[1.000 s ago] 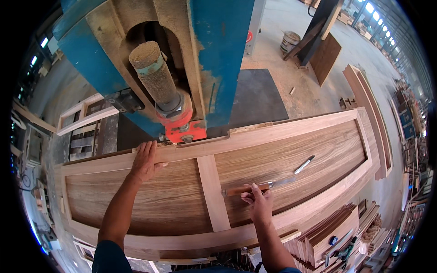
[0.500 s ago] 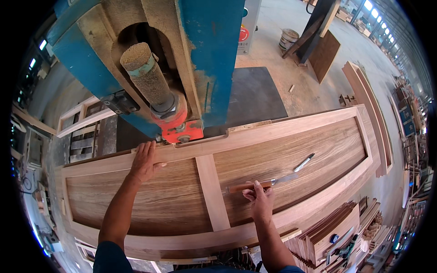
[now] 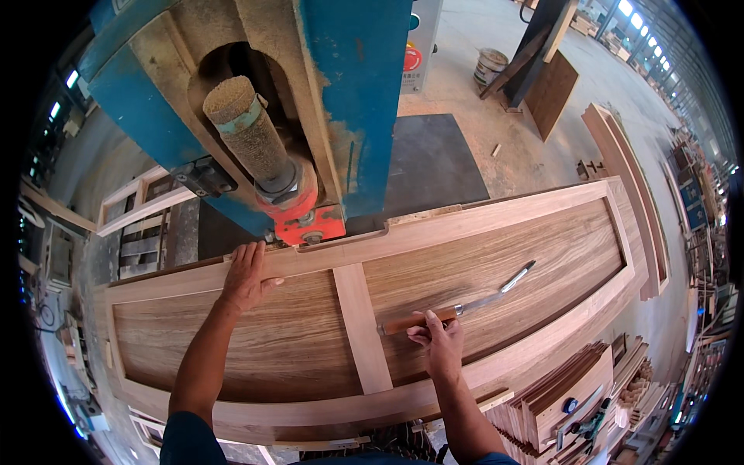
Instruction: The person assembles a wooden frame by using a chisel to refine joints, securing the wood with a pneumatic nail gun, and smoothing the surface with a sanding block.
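Observation:
A wooden door [image 3: 364, 333] with a pale frame and darker grained panels lies across in front of me. My left hand [image 3: 246, 279] rests on its far rail, fingers over the edge and thumb stretched out, holding no tool. My right hand [image 3: 443, 345] is closed around the brown wooden handle of a chisel [image 3: 422, 319] above the right panel. The chisel's metal blade points right, its tip beside a silver and dark pen [image 3: 518, 277] lying on that panel. A notch [image 3: 341, 242] is cut in the far rail.
A blue machine [image 3: 353, 101] with a dusty cylinder [image 3: 252, 132] and red clamp block [image 3: 310, 225] stands right behind the far rail. Its dark table [image 3: 438, 155] extends under the door. Stacked boards [image 3: 562, 395] are at lower right, long timbers [image 3: 628, 194] at right, a bucket [image 3: 490, 66] farther back.
My right hand has shifted slightly left and up, and the chisel's handle end has dipped toward the middle stile. My left hand has stayed in place.

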A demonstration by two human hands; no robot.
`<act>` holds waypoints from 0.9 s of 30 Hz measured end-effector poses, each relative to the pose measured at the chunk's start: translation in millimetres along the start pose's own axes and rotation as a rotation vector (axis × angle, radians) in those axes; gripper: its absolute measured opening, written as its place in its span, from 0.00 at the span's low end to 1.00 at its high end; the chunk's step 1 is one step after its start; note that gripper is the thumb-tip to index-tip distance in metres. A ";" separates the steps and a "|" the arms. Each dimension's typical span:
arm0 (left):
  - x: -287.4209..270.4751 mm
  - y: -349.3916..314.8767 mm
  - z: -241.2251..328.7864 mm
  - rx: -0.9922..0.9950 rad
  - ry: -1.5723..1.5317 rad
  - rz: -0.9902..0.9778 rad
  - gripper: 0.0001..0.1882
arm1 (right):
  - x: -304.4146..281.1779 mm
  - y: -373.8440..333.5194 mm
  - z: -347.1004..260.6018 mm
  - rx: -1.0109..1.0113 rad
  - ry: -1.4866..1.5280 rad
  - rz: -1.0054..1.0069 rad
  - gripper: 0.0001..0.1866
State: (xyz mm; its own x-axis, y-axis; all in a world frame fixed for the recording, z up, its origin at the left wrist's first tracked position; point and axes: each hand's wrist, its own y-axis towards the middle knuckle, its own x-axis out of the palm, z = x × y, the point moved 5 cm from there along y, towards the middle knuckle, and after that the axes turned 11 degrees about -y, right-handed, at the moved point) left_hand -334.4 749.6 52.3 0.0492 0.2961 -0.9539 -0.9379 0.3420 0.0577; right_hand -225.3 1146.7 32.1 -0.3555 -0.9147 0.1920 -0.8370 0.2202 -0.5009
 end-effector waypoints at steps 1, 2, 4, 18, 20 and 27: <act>-0.1 0.2 -0.1 -0.002 0.000 -0.003 0.49 | 0.2 0.1 0.3 0.001 0.000 0.000 0.12; 0.4 0.4 -0.5 -0.005 -0.001 -0.005 0.49 | 0.2 0.3 0.5 0.001 -0.001 0.001 0.11; 1.6 0.7 -1.8 -0.004 0.000 -0.003 0.49 | -0.4 1.0 1.7 0.005 0.000 -0.004 0.13; -1.7 3.6 3.5 -0.001 0.047 0.049 0.49 | -0.3 3.6 -0.3 -0.040 -0.140 0.025 0.13; -1.4 4.2 3.2 0.006 0.048 0.052 0.48 | 1.1 1.8 -4.2 -0.046 -0.161 0.021 0.13; -1.1 -1.5 -2.5 -0.034 0.041 0.030 0.48 | 8.7 -0.4 -0.7 -0.097 -0.158 0.043 0.14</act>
State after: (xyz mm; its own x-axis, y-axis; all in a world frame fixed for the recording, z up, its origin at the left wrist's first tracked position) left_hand -333.9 746.5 52.5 0.0078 0.2686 -0.9632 -0.9500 0.3026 0.0767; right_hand -228.3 1138.9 34.6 -0.3288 -0.9438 0.0334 -0.8611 0.2851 -0.4209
